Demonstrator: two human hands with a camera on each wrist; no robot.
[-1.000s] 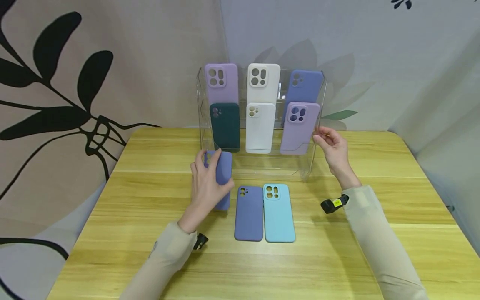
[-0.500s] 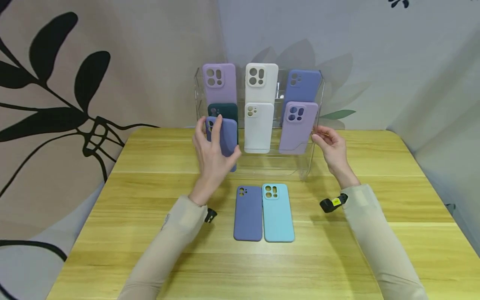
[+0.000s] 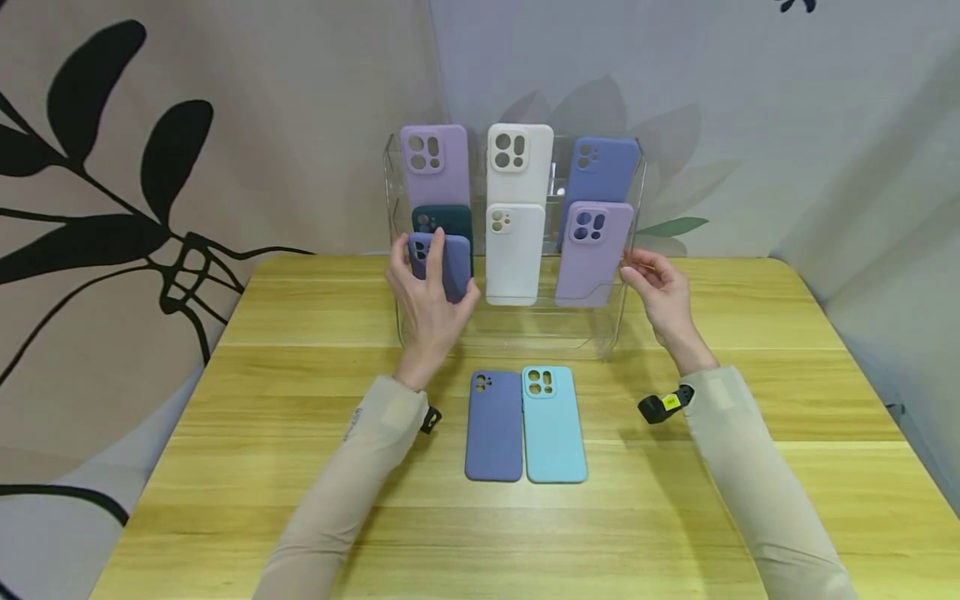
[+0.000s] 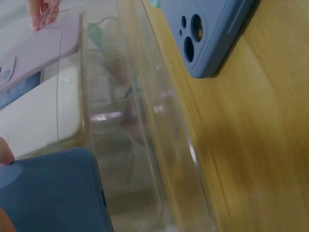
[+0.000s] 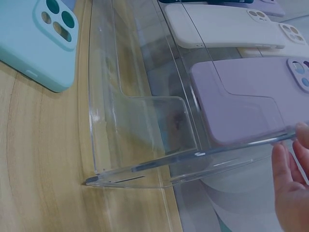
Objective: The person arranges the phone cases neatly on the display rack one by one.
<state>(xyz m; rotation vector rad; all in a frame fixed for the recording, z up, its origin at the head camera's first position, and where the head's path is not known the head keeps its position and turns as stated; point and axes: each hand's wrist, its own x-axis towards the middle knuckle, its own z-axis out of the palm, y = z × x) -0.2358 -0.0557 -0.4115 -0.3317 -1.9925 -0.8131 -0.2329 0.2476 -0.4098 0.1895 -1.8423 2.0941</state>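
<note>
My left hand (image 3: 431,321) grips a blue-purple phone case (image 3: 456,271) by its edges at the left front of a clear acrylic display stand (image 3: 517,343). The case overlaps a dark green phone case (image 3: 459,218) there; in the left wrist view the gripped case (image 4: 53,193) appears close to the stand's lower front ledge. At the stand's right side, my right hand (image 3: 660,300) pinches its clear side edge with thumb and fingers, as the right wrist view shows. Nearest that hand stands a lilac phone case (image 3: 592,267) in the front row.
A white case (image 3: 514,262) fills the front middle. Behind stand a lilac case (image 3: 438,183), a white case (image 3: 520,182) and a blue case (image 3: 603,171). A blue-purple case (image 3: 493,433) and a turquoise case (image 3: 555,433) lie side by side on the wooden table (image 3: 675,517).
My left hand has lifted the blue-purple case off the table and carried it forward to the stand's left front, over the dark green case. My right hand has stayed at the stand's side.
</note>
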